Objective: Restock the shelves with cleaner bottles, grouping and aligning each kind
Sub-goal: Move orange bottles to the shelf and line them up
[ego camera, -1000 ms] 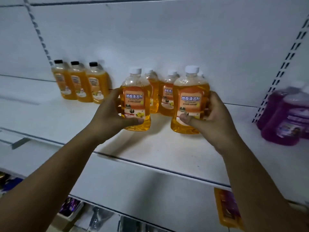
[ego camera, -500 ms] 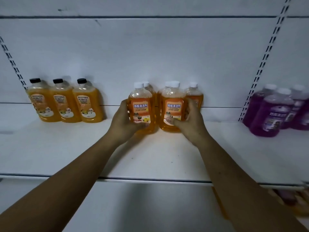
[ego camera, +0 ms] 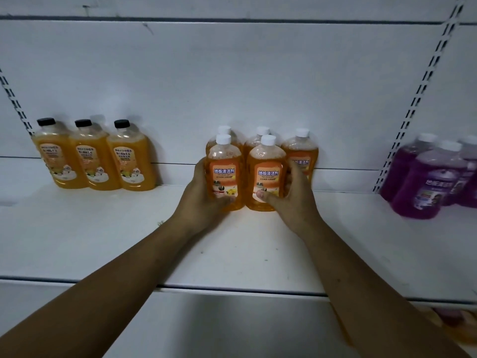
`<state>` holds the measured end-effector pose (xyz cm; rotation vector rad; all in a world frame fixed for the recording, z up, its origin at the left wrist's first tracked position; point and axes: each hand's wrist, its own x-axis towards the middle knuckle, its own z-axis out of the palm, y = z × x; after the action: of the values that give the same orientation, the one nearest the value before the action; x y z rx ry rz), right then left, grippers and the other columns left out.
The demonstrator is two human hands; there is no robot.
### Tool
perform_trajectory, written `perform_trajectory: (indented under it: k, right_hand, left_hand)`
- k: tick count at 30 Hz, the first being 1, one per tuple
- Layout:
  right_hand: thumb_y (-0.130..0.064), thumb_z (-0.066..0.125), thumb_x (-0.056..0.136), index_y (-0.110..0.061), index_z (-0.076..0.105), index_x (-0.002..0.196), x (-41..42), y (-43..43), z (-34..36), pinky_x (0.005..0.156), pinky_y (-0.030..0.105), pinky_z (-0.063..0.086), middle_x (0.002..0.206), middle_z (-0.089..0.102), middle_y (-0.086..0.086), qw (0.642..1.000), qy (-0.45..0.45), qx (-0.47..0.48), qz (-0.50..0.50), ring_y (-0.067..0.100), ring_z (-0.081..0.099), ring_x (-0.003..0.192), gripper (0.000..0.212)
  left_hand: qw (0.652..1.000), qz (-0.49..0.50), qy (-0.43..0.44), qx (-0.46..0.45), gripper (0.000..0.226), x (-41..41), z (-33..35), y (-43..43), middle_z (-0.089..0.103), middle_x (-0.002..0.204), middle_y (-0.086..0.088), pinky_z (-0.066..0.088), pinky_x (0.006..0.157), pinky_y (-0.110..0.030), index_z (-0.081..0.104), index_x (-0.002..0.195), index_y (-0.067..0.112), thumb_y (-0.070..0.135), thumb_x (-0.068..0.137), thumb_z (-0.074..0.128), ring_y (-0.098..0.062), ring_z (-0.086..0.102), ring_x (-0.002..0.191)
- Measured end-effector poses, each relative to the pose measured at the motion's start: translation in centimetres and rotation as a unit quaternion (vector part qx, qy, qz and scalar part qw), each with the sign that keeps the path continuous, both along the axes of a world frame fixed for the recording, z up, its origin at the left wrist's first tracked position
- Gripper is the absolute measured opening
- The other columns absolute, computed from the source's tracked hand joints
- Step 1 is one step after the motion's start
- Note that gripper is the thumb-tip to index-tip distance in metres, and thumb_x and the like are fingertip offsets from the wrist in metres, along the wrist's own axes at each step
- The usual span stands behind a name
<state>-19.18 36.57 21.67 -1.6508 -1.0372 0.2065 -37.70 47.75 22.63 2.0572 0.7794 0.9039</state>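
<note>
Both grips are wrapped round bottles. The left grip (ego camera: 204,202) curls about the left front bottle (ego camera: 224,174), thumb laid across the foot of its label. The right grip (ego camera: 294,200) holds the right front bottle (ego camera: 267,177) the same way. These two white-capped orange cleaners stand upright, side by side and almost touching, near the middle of the shelf (ego camera: 103,241). They seem to rest on it (the thumbs hide part of each base). Just behind them three rear bottles (ego camera: 300,153) of the same kind line the back panel (ego camera: 232,73).

This kind looks nearly dealt with: two rows are forming and the labels face outward. What seems left is to let go, square the front pair against the rear row, and fill the open spot in front of the far-right rear bottle, if more stock exists (none shows).

Far left, three black-capped orange bottles (ego camera: 90,156) sit in a tight row against the panel, well apart from the pair. Right of the slotted upright (ego camera: 423,99), purple bottles (ego camera: 426,187) cluster, some cut off by the picture's edge. Neither group stands close enough to crowd the pair.
</note>
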Motion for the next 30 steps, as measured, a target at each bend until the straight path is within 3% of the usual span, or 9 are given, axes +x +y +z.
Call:
perform_trajectory:
  k: [6,9,13,18,20,24,27,30]
  right_hand:
    - [-0.033,0.089,0.08,-0.032,0.034,0.154,-0.2,0.3,-0.1,0.107,0.055,0.053,0.151,0.051,-0.005,1.0,0.001,0.007,-0.02,0.023,0.055,0.138,0.093]
    - [-0.033,0.089,0.08,-0.033,0.033,0.153,-0.6,0.5,-0.1,0.107,0.055,0.053,0.15,0.052,-0.004,1.0,0.005,0.006,-0.019,0.022,0.056,0.137,0.092]
    - [-0.031,0.089,0.081,-0.032,0.031,0.154,-1.1,0.5,0.0,0.108,0.055,0.053,0.151,0.051,-0.002,1.0,0.006,0.007,-0.016,0.023,0.054,0.138,0.093]
    - [-0.031,0.091,0.078,-0.031,0.03,0.155,-1.4,0.1,0.0,0.109,0.055,0.052,0.152,0.051,-0.002,1.0,0.005,0.006,-0.016,0.023,0.053,0.139,0.098]
    - [-0.029,0.093,0.077,-0.031,0.03,0.156,-1.4,-0.3,-0.1,0.109,0.049,0.052,0.15,0.052,-0.003,1.0,0.003,-0.005,-0.003,0.02,0.055,0.137,0.101]
    - [-0.027,0.092,0.077,-0.029,0.039,0.149,-1.0,-0.9,-0.5,0.108,0.051,0.053,0.145,0.058,-0.005,0.999,-0.009,-0.037,0.011,0.02,0.059,0.132,0.09]
    - [-0.027,0.091,0.078,-0.029,0.041,0.144,-1.0,-0.9,-0.6,0.108,0.054,0.053,0.144,0.058,-0.004,0.999,-0.015,-0.051,0.007,0.023,0.059,0.132,0.083]
    - [-0.029,0.091,0.079,-0.028,0.04,0.145,-1.0,-0.7,-0.6,0.109,0.054,0.052,0.146,0.057,-0.004,0.998,-0.023,-0.053,-0.001,0.024,0.058,0.134,0.083]
  left_hand:
    - [1.0,0.005,-0.008,0.005,0.092,-0.1,-0.4,0.5,0.053,0.134,0.018,0.05,0.094,-0.021,0.022,0.155,0.033,0.016,0.089,0.083,0.001,0.059,0.11]
    - [1.0,0.003,-0.011,0.003,0.093,-0.2,-0.6,0.7,0.052,0.137,0.018,0.051,0.097,-0.025,0.021,0.156,0.033,0.016,0.089,0.083,-0.003,0.057,0.116]
    - [1.0,-0.009,-0.012,0.009,0.097,-0.3,-0.6,0.7,0.051,0.14,0.016,0.05,0.096,-0.019,0.018,0.158,0.031,0.017,0.088,0.083,-0.004,0.058,0.12]
    - [0.999,-0.038,-0.014,0.008,0.109,-0.4,-0.8,0.7,0.046,0.133,0.034,0.046,0.085,-0.001,0.011,0.161,0.031,0.023,0.084,0.088,0.022,0.054,0.112]
    - [0.999,-0.042,-0.008,0.021,0.11,-0.5,-1.0,0.6,0.044,0.135,0.036,0.044,0.087,0.001,0.011,0.162,0.03,0.024,0.084,0.088,0.024,0.052,0.116]
    - [0.997,-0.053,0.028,0.051,0.096,-0.9,-1.1,0.9,0.043,0.148,0.02,0.039,0.099,-0.004,0.015,0.16,0.031,0.018,0.091,0.08,-0.001,0.049,0.13]
    - [0.997,-0.043,0.05,0.037,0.093,-1.0,-1.1,1.2,0.043,0.148,0.02,0.042,0.109,-0.023,0.014,0.162,0.032,0.017,0.095,0.076,-0.005,0.046,0.132]
    - [0.997,-0.042,0.067,0.026,0.092,-1.1,-1.0,1.2,0.044,0.153,0.015,0.043,0.111,-0.032,0.013,0.162,0.034,0.015,0.097,0.074,-0.007,0.047,0.133]
